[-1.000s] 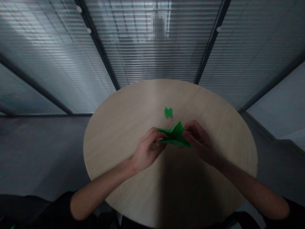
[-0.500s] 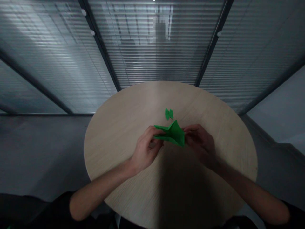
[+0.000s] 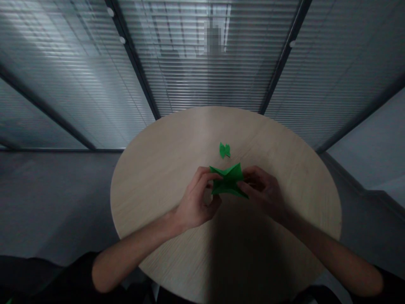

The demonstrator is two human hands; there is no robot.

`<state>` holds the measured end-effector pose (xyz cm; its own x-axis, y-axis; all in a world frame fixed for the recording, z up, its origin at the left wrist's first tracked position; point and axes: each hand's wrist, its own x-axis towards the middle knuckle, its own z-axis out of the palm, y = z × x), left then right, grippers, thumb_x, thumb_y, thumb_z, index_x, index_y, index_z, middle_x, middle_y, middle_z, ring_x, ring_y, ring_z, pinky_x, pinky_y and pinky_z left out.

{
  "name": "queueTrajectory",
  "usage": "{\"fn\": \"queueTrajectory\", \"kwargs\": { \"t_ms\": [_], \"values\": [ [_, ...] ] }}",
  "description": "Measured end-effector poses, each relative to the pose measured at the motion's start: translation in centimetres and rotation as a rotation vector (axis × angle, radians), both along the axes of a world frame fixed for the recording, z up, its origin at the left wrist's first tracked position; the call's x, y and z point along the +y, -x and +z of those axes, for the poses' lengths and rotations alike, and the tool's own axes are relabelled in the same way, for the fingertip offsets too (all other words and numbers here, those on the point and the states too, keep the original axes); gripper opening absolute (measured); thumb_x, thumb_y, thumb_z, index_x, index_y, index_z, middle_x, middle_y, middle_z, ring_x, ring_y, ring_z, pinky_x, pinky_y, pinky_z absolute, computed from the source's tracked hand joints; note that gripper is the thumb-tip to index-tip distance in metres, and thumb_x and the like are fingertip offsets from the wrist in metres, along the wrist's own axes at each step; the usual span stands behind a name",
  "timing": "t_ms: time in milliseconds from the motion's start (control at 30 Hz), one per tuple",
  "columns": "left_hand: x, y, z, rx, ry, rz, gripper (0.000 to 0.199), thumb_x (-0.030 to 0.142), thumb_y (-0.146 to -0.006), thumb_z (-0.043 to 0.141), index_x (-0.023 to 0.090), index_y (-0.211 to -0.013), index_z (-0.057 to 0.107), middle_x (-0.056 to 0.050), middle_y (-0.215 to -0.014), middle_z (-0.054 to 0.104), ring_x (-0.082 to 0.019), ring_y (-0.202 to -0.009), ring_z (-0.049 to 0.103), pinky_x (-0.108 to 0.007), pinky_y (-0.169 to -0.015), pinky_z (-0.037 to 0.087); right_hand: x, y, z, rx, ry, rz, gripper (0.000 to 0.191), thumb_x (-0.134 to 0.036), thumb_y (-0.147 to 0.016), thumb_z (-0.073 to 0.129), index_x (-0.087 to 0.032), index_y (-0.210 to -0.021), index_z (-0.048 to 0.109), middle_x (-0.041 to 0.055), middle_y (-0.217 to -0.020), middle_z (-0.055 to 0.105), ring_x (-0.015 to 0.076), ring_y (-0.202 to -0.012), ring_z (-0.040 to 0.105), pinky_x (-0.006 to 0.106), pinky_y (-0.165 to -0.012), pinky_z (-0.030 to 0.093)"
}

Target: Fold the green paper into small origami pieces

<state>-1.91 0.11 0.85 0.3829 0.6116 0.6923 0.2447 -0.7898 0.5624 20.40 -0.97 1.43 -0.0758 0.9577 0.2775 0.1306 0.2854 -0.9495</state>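
Green origami paper [image 3: 228, 181]: between our hands, long axis crosswise.
Left hand [image 3: 196, 200]: pinching its left end.
Right hand [image 3: 262, 188]: pinching its right end.
Small folded green paper [image 3: 224, 150]: on table [image 3: 158, 190], just beyond.

Round table [image 3: 158, 177], pale wood-grain top, broad shadow across near half. Small folded green paper piece [image 3: 224, 150] lying on top, just beyond centre, well apart from rim.

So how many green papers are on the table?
2: one big folded paper held between the left hand and right hand, and one small paper lying on the table.
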Motion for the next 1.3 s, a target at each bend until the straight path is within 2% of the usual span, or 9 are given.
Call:
{"fn": "queueTrajectory", "kwargs": {
  "t_ms": [167, 267, 400, 600, 733, 867, 967, 1067, 1300],
  "values": [
    [-0.1, -0.2, -0.5, 0.063, -0.060, -0.057, 0.048, 0.002, -0.082, 0.062, 0.016, -0.127, 0.055, -0.011, -0.118, 0.054, -0.020, -0.098, 0.062, -0.031, -0.074, 0.063, 0.4, 0.3, -0.6, 0.025, 0.108, -0.056, 0.015, -0.035, -0.083, 0.076, -0.021, -0.086, 0.072, 0.0017, -0.075, 0.071, 0.0144, -0.066, 0.067, 0.024, -0.058, 0.055],
    [-0.2, -0.2, -0.7, 0.088, -0.104, -0.054, 0.046, 0.005, -0.087, 0.065, 0.016, -0.130, 0.055, -0.013, -0.121, 0.054, -0.022, -0.104, 0.063, -0.034, -0.080, 0.065, 0.5, 0.5, -0.5, 0.036, 0.182, -0.072, 0.020, -0.038, -0.082, 0.077, -0.019, -0.083, 0.071, 0.0017, -0.074, 0.069, 0.0137, -0.064, 0.064, 0.024, -0.056, 0.052],
    [-0.2, -0.1, -0.9, 0.116, -0.128, -0.054, 0.047, 0.008, -0.091, 0.065, 0.017, -0.136, 0.053, -0.014, -0.125, 0.055, -0.024, -0.111, 0.065, -0.037, -0.088, 0.066, 0.4, 0.8, -0.3, 0.058, 0.193, -0.114, 0.028, -0.043, -0.078, 0.081, -0.018, -0.076, 0.068, 0.0003, -0.069, 0.064, 0.0126, -0.062, 0.060, 0.023, -0.054, 0.048],
    [-0.3, -0.1, -1.3, 0.157, -0.149, -0.047, 0.049, 0.010, -0.092, 0.065, 0.016, -0.140, 0.051, -0.016, -0.127, 0.056, -0.025, -0.111, 0.068, -0.037, -0.087, 0.068, 0.3, 0.8, -0.5, 0.072, 0.219, -0.147, 0.036, -0.049, -0.076, 0.085, -0.018, -0.072, 0.066, -0.0012, -0.065, 0.060, 0.0115, -0.057, 0.056, 0.022, -0.050, 0.043],
    [-0.2, -0.2, -1.3, 0.164, -0.150, 0.003, 0.046, 0.011, -0.094, 0.065, 0.014, -0.138, 0.052, -0.016, -0.126, 0.056, -0.024, -0.107, 0.068, -0.035, -0.083, 0.068, 0.3, 0.8, -0.2, 0.102, 0.190, -0.095, 0.041, -0.053, -0.075, 0.085, -0.019, -0.069, 0.063, -0.0028, -0.062, 0.057, 0.0110, -0.056, 0.054, 0.022, -0.050, 0.046],
    [-0.1, -0.2, -0.9, 0.163, -0.112, 0.037, 0.047, 0.010, -0.093, 0.067, 0.015, -0.137, 0.052, -0.014, -0.125, 0.055, -0.021, -0.101, 0.068, -0.034, -0.079, 0.069, 0.2, 0.6, 0.1, 0.143, 0.119, -0.060, 0.042, -0.058, -0.088, 0.072, -0.021, -0.071, 0.065, 0.0000, -0.068, 0.061, 0.0128, -0.062, 0.060, 0.024, -0.059, 0.054],
    [-0.1, -0.1, -0.6, 0.133, -0.082, 0.039, 0.049, 0.007, -0.091, 0.067, 0.017, -0.137, 0.052, -0.013, -0.126, 0.055, -0.020, -0.101, 0.067, -0.033, -0.078, 0.068, 0.0, 0.3, 0.2, 0.161, 0.114, -0.008, 0.030, -0.049, -0.091, 0.071, -0.022, -0.080, 0.070, 0.0020, -0.079, 0.068, 0.0146, -0.073, 0.066, 0.026, -0.068, 0.059],
    [-0.1, 0.0, -0.5, 0.102, -0.065, 0.034, 0.050, 0.005, -0.091, 0.066, 0.018, -0.137, 0.053, -0.012, -0.125, 0.055, -0.020, -0.103, 0.066, -0.033, -0.079, 0.068, 0.0, 0.1, 0.2, 0.188, 0.114, 0.049, 0.018, -0.040, -0.089, 0.075, -0.023, -0.089, 0.071, 0.0010, -0.084, 0.070, 0.0143, -0.076, 0.067, 0.026, -0.070, 0.059],
    [-0.2, -0.1, -0.2, 0.070, -0.089, -0.013, 0.046, 0.005, -0.091, 0.067, 0.018, -0.133, 0.056, -0.011, -0.121, 0.058, -0.020, -0.101, 0.067, -0.032, -0.078, 0.067, 0.0, 0.0, 0.3, 0.290, 0.181, 0.176, 0.021, -0.031, -0.084, 0.082, -0.023, -0.092, 0.064, 0.0000, -0.088, 0.073, 0.0144, -0.080, 0.071, 0.026, -0.069, 0.059]
  ]
}}
